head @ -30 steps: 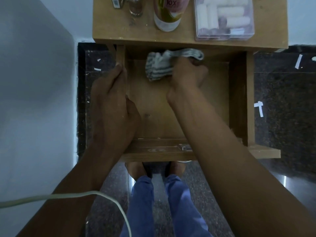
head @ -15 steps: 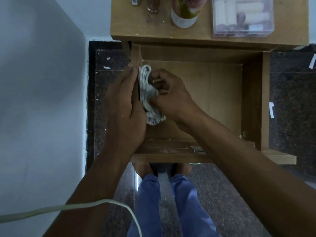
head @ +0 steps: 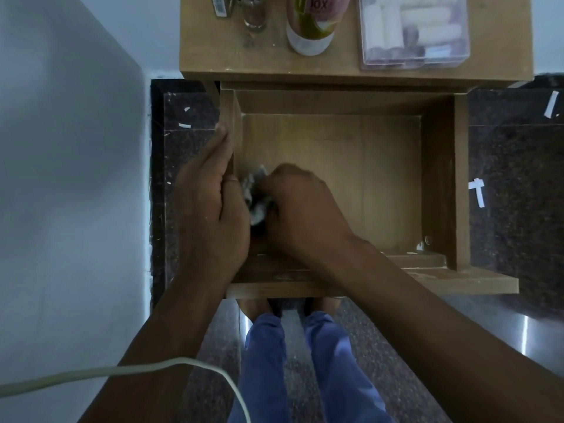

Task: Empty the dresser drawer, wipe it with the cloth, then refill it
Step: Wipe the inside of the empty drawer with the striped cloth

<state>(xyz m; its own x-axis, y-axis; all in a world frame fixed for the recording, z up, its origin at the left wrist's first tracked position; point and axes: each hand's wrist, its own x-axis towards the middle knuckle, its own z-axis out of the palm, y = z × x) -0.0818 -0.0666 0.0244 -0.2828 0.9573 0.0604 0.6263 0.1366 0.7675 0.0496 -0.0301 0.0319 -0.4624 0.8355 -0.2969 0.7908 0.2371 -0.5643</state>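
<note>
The wooden dresser drawer (head: 439, 184) is pulled out below me, and its bare bottom holds nothing but the cloth. My right hand (head: 300, 210) is shut on a grey striped cloth (head: 254, 195) and presses it against the inside of the drawer's left wall, near the front corner. Most of the cloth is hidden under that hand. My left hand (head: 210, 196) lies flat along the top and outside of the left wall, fingers pointing away from me, gripping the wall's edge.
On the dresser top (head: 268, 61) stand a clear box of white rolls (head: 413, 29), a bottle (head: 311, 24) and a small glass (head: 253, 13). A white wall (head: 70, 178) is close on the left. Dark speckled floor surrounds the drawer. A pale cable (head: 122, 370) crosses my left forearm.
My right hand has swept the cloth from the drawer's back edge to the left wall, then along that wall toward the front. My left hand stayed on the left wall.
</note>
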